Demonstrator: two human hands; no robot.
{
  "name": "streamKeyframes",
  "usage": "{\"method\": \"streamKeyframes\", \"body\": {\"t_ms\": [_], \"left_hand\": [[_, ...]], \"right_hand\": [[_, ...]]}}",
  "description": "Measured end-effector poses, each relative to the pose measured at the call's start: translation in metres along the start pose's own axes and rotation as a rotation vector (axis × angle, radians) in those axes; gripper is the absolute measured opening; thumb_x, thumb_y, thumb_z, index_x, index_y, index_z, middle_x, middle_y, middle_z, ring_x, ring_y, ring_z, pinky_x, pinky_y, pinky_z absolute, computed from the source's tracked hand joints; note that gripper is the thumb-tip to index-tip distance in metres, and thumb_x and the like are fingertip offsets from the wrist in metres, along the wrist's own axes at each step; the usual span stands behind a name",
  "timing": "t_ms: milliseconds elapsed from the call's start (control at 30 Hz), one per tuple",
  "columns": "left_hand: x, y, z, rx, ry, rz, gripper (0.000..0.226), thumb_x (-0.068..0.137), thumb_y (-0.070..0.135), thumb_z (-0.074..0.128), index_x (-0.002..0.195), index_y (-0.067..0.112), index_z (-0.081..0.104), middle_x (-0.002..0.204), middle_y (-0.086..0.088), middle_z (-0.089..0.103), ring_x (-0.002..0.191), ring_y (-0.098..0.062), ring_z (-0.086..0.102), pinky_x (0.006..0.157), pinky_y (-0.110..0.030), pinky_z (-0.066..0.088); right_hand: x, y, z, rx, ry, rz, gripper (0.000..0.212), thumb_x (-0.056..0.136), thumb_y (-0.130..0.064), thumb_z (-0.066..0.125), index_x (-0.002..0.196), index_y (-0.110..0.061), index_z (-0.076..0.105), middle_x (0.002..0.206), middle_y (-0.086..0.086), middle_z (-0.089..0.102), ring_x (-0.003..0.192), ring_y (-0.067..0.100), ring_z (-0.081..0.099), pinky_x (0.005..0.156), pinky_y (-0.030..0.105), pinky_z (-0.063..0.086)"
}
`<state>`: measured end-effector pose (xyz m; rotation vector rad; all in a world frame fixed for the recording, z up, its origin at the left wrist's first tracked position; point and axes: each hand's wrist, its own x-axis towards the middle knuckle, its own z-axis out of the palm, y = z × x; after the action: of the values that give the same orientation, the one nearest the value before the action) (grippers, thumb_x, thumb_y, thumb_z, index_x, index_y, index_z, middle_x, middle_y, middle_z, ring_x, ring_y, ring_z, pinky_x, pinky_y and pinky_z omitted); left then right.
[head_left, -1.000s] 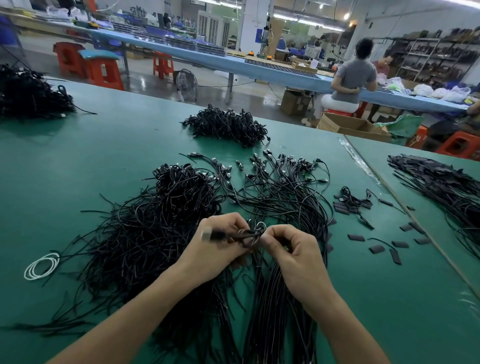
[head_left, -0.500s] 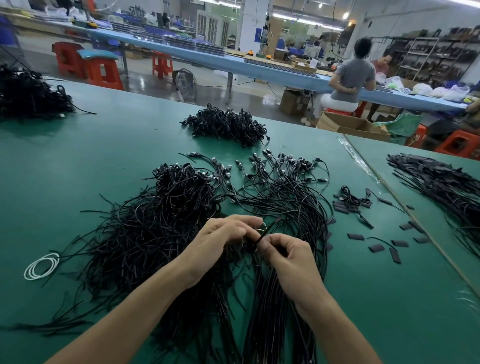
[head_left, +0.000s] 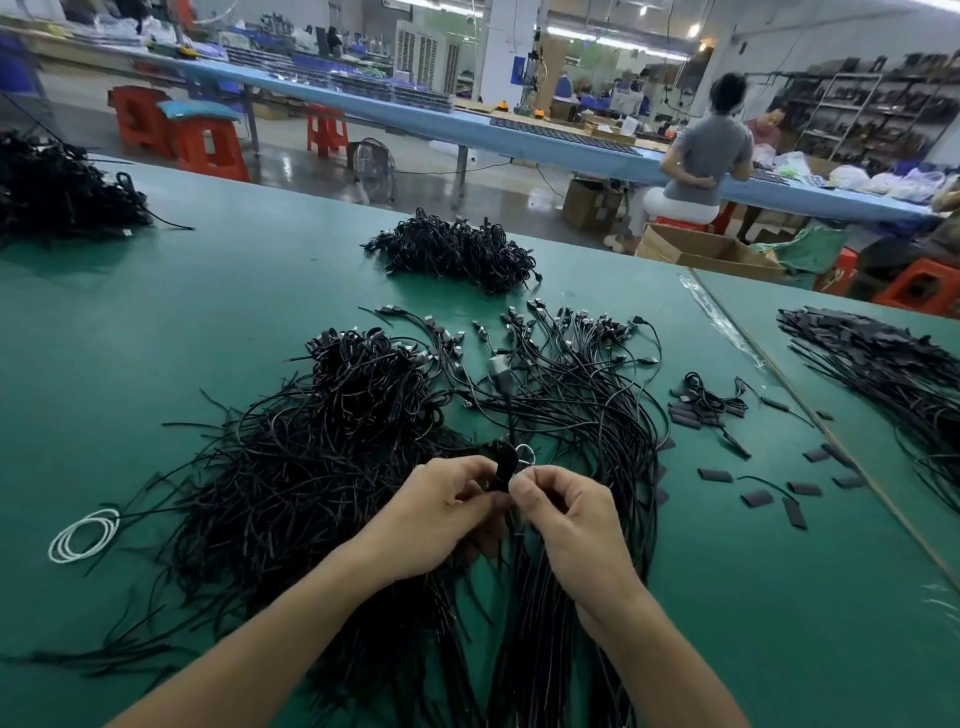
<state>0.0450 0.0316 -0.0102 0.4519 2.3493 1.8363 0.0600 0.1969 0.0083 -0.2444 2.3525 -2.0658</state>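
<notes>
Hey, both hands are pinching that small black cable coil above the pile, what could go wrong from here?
The cable coil, pinched only by fingertips of the left hand and right hand, might spring loose. It sits right above the loose cables, so a strand could snag it.

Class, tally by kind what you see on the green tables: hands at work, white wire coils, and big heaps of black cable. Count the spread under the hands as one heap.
Hands: 2, the left hand and the right hand, both pinching a black cable
White wire coils: 1
Black cable heaps: 4
Total: 7
</notes>
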Motion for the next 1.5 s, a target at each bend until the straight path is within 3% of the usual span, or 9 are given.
{"method": "streamKeyframes", "body": {"t_ms": [100,333,500,667,867,1133,1300,1367,1500], "left_hand": [[0.003,-0.008,-0.004,0.204,0.085,0.118,0.037,0.098,0.021,0.061,0.1,0.058,0.064,0.077,0.007,0.073,0.064,-0.012,0.07,0.063,-0.032,0.06],[0.027,-0.012,-0.015,0.734,0.182,0.172,0.022,0.099,0.04,0.052,0.11,0.027,0.067,0.096,0.01,0.064,0.089,-0.014,0.062,0.078,-0.041,0.054],[0.051,-0.011,-0.042,0.646,0.358,-0.046,0.022,0.097,0.034,0.061,0.087,0.017,0.069,0.064,0.005,0.064,0.046,-0.008,0.054,0.043,-0.022,0.044],[0.064,-0.024,-0.074,0.493,0.544,-0.17,0.014,0.093,0.024,0.068,0.094,0.018,0.056,0.071,-0.005,0.067,0.054,-0.016,0.068,0.054,-0.037,0.061],[0.073,-0.038,-0.081,0.424,0.627,-0.203,0.027,0.09,0.015,0.068,0.104,0.022,0.046,0.072,-0.005,0.067,0.051,-0.015,0.066,0.053,-0.035,0.059],[0.074,-0.027,-0.072,0.73,0.649,-0.18,0.02,0.091,0.032,0.07,0.108,0.03,0.06,0.076,0.01,0.062,0.074,-0.018,0.064,0.057,-0.028,0.042],[0.073,-0.001,-0.045,0.692,0.389,0.326,0.06,0.082,0.042,0.075,0.136,0.024,0.054,0.114,0.002,0.058,0.104,-0.012,0.05,0.087,-0.024,0.04],[0.067,0.011,-0.032,0.521,0.249,0.406,0.023,0.094,0.042,0.06,0.111,0.029,0.066,0.107,0.01,0.064,0.097,-0.002,0.054,0.086,-0.022,0.042],[0.053,0.018,-0.022,0.006,0.293,0.278,0.045,0.096,0.046,0.05,0.065,0.013,0.054,0.053,0.01,0.051,0.047,-0.007,0.046,0.051,-0.02,0.041]], "right_hand": [[0.006,0.004,0.0,0.162,-0.022,0.186,0.028,0.095,-0.017,0.064,0.07,-0.022,0.074,0.062,-0.004,0.059,0.056,0.004,0.052,0.049,0.014,0.04],[0.033,0.022,-0.001,0.417,-0.022,0.478,0.033,0.093,-0.022,0.066,0.061,-0.02,0.073,0.058,-0.005,0.053,0.047,0.007,0.048,0.037,0.019,0.029],[0.07,0.033,-0.014,-0.369,0.046,0.258,0.022,0.099,-0.023,0.058,0.12,-0.02,0.064,0.107,-0.007,0.063,0.094,0.008,0.062,0.074,0.02,0.049],[0.095,0.045,-0.023,-1.071,-0.152,0.161,0.071,0.101,-0.01,0.047,0.158,-0.035,0.011,0.164,-0.01,0.016,0.148,0.025,0.023,0.117,0.043,0.027],[0.099,0.045,-0.023,-1.406,-0.093,0.003,0.034,0.104,-0.036,0.044,0.136,-0.026,0.055,0.128,-0.002,0.057,0.119,0.021,0.046,0.099,0.035,0.038],[0.087,-0.022,-0.026,-0.781,0.25,-0.469,0.024,0.1,-0.033,0.053,0.096,-0.019,0.072,0.062,-0.022,0.049,0.063,0.006,0.046,0.072,0.03,0.036],[0.063,-0.059,-0.011,-0.72,0.013,-0.478,0.024,0.1,-0.037,0.049,0.107,-0.026,0.07,0.074,-0.016,0.063,0.057,0.001,0.054,0.054,0.021,0.044],[0.052,-0.059,-0.01,-0.688,-0.073,-0.457,0.02,0.1,-0.033,0.054,0.112,-0.028,0.071,0.074,-0.023,0.062,0.062,-0.003,0.056,0.057,0.014,0.04],[0.037,-0.056,-0.025,-0.536,0.033,-0.482,0.014,0.099,-0.028,0.06,0.102,-0.026,0.073,0.073,-0.025,0.063,0.06,0.001,0.055,0.054,0.009,0.037]]}}
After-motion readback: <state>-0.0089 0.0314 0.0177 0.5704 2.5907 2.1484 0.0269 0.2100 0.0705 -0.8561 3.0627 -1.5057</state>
